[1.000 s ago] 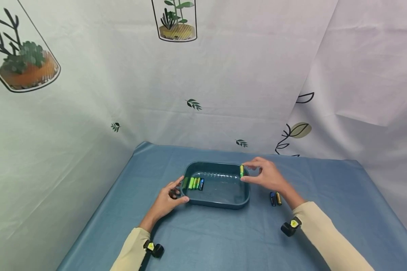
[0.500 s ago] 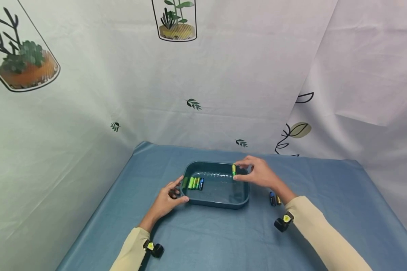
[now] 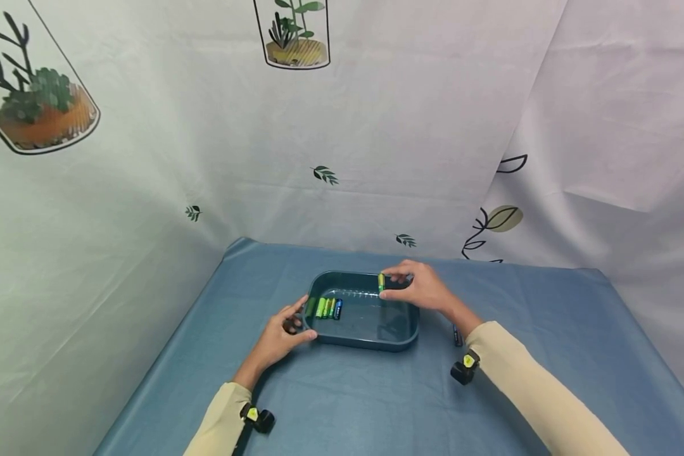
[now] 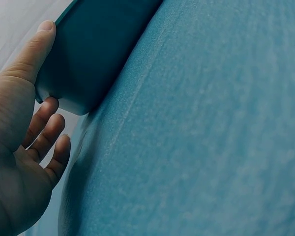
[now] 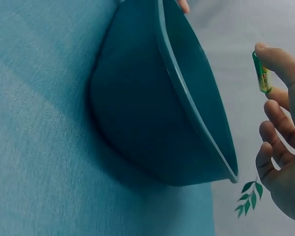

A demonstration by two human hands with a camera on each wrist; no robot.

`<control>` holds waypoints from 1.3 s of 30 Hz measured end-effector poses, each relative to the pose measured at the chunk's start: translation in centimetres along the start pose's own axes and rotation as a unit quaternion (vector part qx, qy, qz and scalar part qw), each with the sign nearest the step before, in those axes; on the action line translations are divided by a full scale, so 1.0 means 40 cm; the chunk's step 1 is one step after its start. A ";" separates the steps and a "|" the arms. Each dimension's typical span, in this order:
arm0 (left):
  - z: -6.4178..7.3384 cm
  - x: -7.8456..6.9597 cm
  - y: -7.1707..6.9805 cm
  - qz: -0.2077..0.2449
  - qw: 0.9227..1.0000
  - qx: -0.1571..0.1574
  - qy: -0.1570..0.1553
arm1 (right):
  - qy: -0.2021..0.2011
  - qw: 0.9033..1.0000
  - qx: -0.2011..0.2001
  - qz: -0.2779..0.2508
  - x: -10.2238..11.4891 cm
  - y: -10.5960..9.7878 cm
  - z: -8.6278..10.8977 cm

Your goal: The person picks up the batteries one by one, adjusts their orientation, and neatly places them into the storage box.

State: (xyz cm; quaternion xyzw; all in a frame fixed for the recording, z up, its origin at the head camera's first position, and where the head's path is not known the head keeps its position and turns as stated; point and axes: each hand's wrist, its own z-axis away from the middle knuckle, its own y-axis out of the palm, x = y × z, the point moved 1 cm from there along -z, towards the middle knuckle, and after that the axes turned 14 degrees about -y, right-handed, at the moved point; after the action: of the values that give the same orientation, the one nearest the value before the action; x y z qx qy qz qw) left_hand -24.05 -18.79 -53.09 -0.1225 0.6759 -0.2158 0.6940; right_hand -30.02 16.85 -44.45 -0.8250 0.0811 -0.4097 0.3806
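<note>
A dark teal tray (image 3: 353, 342) stands on the cloth, holding a row of green batteries (image 3: 326, 308) and a blue battery (image 3: 338, 309) at its left end. My left hand (image 3: 279, 335) grips that left end, thumb at the front corner and index finger at the side; in the left wrist view its other fingers (image 4: 51, 130) curl loosely beside the wall. Above the back right of the tray, my right hand (image 3: 424, 288) pinches a green-and-yellow battery (image 3: 381, 282) by its ends, between thumb and index finger. The right wrist view shows this battery (image 5: 262, 73) above the rim.
A dark blue battery (image 3: 458, 335) lies on the cloth right of the tray, partly covered by the right forearm. Blue cloth (image 3: 365, 405) covers the table. A pale printed curtain (image 3: 376, 158) hangs behind and at the sides.
My right hand has carried the pinched battery leftward over the tray. Its forearm now hides the yellow-and-black battery on the cloth. The left hand and tray have stayed put.
</note>
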 end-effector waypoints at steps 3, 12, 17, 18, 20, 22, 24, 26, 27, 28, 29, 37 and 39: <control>0.000 -0.002 0.000 -0.004 1.000 0.001 -0.002 | -0.001 1.000 0.001 -0.008 -0.001 0.011 -0.006; 0.000 0.001 0.000 -0.012 1.000 -0.008 0.004 | 0.001 1.000 0.017 -0.016 -0.009 0.047 -0.030; 0.001 -0.001 0.000 -0.011 1.000 -0.006 0.008 | -0.009 1.000 0.018 -0.023 -0.013 0.064 -0.038; 0.001 -0.002 0.000 -0.011 1.000 -0.005 0.007 | -0.009 0.999 0.019 -0.026 -0.013 0.067 -0.039; 0.002 -0.002 0.000 -0.011 1.000 -0.005 0.008 | -0.009 0.999 0.019 -0.031 -0.015 0.073 -0.041; 0.000 -0.002 0.001 -0.010 1.000 -0.006 0.005 | -0.008 0.999 0.022 -0.036 -0.015 0.078 -0.043; 0.000 -0.001 0.001 -0.011 1.000 -0.005 0.002 | -0.006 0.999 0.025 -0.037 -0.015 0.082 -0.046; 0.000 -0.002 0.002 -0.010 1.000 -0.005 0.000 | -0.005 0.999 0.029 -0.039 -0.013 0.085 -0.049; 0.000 -0.002 0.002 -0.010 1.000 -0.005 -0.002 | -0.005 0.999 0.031 -0.039 -0.011 0.086 -0.051; 0.001 -0.002 0.002 -0.009 1.000 -0.005 -0.001 | -0.004 0.999 0.033 -0.039 -0.010 0.087 -0.053; 0.001 -0.002 0.002 -0.008 1.000 -0.005 0.000 | -0.004 0.999 0.034 -0.039 -0.009 0.088 -0.055; 0.001 0.000 0.001 -0.006 1.000 -0.006 0.003 | -0.002 0.998 0.055 -0.033 -0.004 0.108 -0.073; 0.000 0.000 0.001 -0.008 1.000 -0.006 0.002 | -0.002 0.998 0.055 -0.034 -0.004 0.116 -0.077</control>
State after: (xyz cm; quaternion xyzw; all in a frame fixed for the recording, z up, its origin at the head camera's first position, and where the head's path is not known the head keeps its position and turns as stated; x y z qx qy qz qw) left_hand -24.02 -18.75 -53.12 -0.1317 0.6776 -0.2177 0.6900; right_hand -31.57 11.96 -46.61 -0.8059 0.0290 -0.4246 0.4116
